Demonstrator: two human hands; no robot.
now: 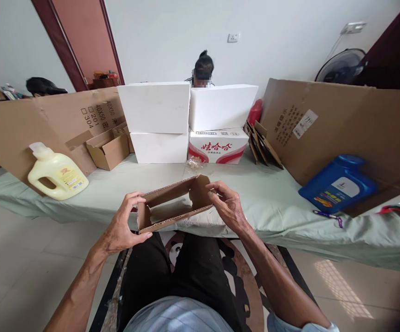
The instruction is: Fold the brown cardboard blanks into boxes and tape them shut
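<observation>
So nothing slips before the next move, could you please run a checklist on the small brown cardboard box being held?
1. Left hand grips the small brown corrugated cardboard box at its left end: ok.
2. Right hand pinches its right end wall: ok.
3. Box walls opened up, hollow inside: ok.
4. Bottom flaps folded shut: cannot tell.
5. Yellow plastic jug and blue plastic jug lie apart from it: ok.

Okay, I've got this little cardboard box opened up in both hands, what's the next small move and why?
Probably fold in the right end flap. The cardboard box is opened into a sleeve, the left hand pinches its left end, and the right hand has its fingers on the right end panel.
</observation>
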